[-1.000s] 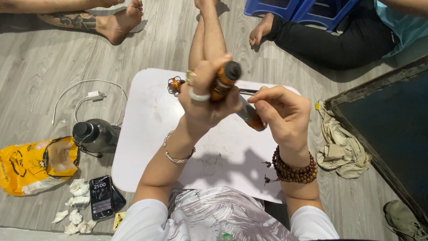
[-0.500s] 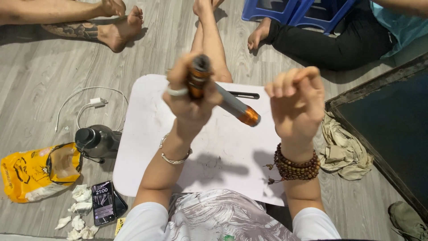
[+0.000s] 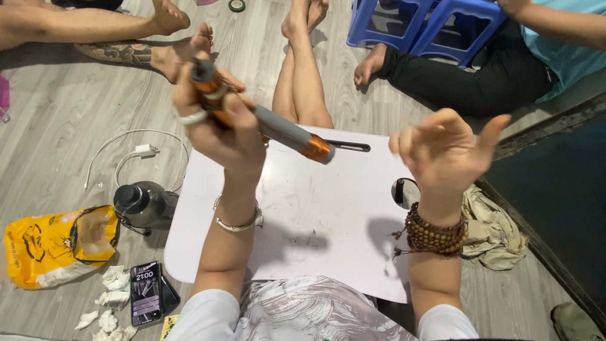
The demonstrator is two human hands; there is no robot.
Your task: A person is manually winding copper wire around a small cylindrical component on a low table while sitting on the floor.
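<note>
Both hands are raised over the white lap table (image 3: 328,221) I see below: my left hand (image 3: 218,129) grips a grey-and-orange cylindrical tool (image 3: 278,129), tilted down to the right, while my right hand (image 3: 445,155) hangs open and empty, well apart from it. Beside the table sits a dark bottle (image 3: 142,205), then a phone (image 3: 146,292).

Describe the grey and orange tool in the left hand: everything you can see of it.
The tool is a slim cylinder, grey along the middle with shiny orange, metal-looking bands at both ends and a darker tip at the upper end. It is raised above the white lap table, tilted so the upper end points up-left and the lower orange end down-right. The left hand wraps its upper half; the lower half is bare. The right hand is open and apart from it. Its upper end is blurred.
</note>
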